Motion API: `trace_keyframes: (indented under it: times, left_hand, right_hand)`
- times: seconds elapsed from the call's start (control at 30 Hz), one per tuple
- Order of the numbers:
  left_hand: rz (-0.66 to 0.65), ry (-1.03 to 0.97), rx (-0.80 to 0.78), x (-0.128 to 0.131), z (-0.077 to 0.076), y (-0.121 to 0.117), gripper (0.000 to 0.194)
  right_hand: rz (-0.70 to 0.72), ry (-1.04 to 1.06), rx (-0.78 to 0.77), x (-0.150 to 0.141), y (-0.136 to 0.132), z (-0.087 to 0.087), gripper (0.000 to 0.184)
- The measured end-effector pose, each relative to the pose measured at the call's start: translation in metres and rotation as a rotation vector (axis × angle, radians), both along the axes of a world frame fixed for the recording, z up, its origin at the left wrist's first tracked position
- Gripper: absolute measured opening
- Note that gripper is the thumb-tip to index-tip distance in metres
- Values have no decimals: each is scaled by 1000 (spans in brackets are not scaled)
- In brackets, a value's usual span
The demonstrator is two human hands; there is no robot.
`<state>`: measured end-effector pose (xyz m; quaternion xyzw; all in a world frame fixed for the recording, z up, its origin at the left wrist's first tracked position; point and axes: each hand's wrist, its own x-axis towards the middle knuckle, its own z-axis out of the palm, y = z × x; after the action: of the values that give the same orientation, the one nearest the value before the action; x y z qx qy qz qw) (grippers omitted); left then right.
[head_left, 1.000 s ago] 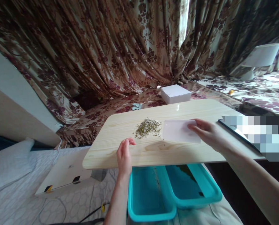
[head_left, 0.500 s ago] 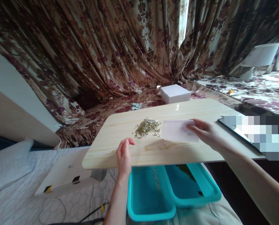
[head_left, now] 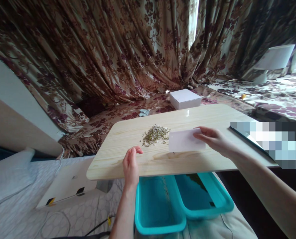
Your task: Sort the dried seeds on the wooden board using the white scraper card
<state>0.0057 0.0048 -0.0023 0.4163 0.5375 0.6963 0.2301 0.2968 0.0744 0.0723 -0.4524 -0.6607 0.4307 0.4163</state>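
A loose pile of small mixed grains (head_left: 156, 135), green, pale and dark, lies on the light wooden tabletop (head_left: 108, 152). My right hand (head_left: 209, 137) pinches the right end of a white card (head_left: 184, 141), thumb on the near face. The card stands tilted just right of the pile, its left end close to the outer grains. Left of and nearer than the pile, my left hand (head_left: 131, 162) rests at the table's front edge, fingers loosely curved and empty. Below the edge is a turquoise two-part tub (head_left: 160, 229); green matter shows in its right part, a few grains in its left.
Behind the table are a white box (head_left: 185, 99) and a grey-blue cloth (head_left: 144, 113) on a patterned seat. A dark-edged flat object (head_left: 250, 141), partly pixelated, lies at the table's right. A large white carton (head_left: 65, 182) is at the left.
My right hand has moved the white card slightly left toward the pile and tilted it more upright. My left hand has stayed nearly still.
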Motion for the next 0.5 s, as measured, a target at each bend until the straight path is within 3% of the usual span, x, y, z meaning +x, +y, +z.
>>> trace_keyframes:
  times: [0.33,0.4,0.5]
  left_hand:
    - [-1,6,3,-1,0,1,37]
    - [2,9,1,-1,-1,1,37]
    - [5,11,2,-1,-1,1,37]
  right_hand:
    - [241,-102,-217,30,-10,18,46]
    - [218,-77,-178,32,-11,19,43]
    - [37,33,-40,27,-10,14,41]
